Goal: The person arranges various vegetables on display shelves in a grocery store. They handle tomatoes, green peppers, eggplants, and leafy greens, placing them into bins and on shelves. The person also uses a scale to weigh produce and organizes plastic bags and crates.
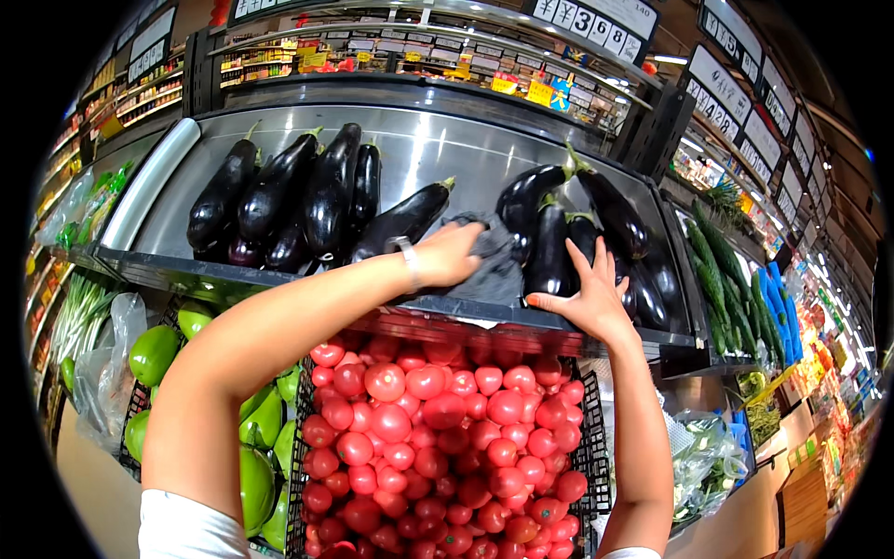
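Observation:
A gray cloth (493, 262) lies bunched on the metal shelf between two groups of eggplants, and my left hand (450, 255) is closed on its left side. One eggplant (405, 218) leans just behind that hand; several more eggplants (332, 189) stand against the shelf back at the left. My right hand (590, 290) has its fingers spread over the right group, touching the lower part of an upright eggplant (549, 255), with the thumb near the shelf's front edge. A curved eggplant (529, 195) and another eggplant (614, 209) lie above it.
Below the shelf's black front edge (230, 276), a black crate (594, 447) holds many tomatoes (426, 412). Green vegetables (257, 482) fill a basket at the left. Cucumbers (719, 279) lie right of the eggplants. A metal rail and price signs (590, 24) run above the shelf.

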A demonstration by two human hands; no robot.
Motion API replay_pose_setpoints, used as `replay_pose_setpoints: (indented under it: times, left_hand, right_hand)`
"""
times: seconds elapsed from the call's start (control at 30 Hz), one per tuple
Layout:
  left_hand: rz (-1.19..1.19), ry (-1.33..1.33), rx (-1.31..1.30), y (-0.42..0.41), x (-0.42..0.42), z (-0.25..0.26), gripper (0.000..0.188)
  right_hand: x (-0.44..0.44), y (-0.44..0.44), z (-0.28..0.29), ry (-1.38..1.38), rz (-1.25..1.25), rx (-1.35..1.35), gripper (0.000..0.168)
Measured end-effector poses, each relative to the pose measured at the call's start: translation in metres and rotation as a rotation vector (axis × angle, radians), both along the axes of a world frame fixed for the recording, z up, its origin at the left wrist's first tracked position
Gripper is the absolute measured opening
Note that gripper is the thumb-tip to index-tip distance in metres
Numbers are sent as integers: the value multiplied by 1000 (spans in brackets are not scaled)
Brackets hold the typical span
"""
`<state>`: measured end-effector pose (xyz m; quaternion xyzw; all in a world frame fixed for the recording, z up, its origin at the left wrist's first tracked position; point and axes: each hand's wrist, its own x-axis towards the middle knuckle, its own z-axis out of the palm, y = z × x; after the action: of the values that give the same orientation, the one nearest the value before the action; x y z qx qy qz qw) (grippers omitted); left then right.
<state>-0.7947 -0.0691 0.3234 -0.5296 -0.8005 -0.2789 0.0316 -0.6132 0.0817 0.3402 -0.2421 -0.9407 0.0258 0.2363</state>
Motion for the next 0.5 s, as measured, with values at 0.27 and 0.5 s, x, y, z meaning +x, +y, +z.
replay_pose_setpoints:
  times: [0.27, 0.5]
  left_hand:
    - [-350, -46, 0, 19, -14, 3, 59]
    - [-506, 244, -501, -12, -3, 65, 64]
  right_hand:
    - [-18, 46, -5, 265, 121, 70, 88]
    - [1, 64, 13, 388, 285, -266, 98]
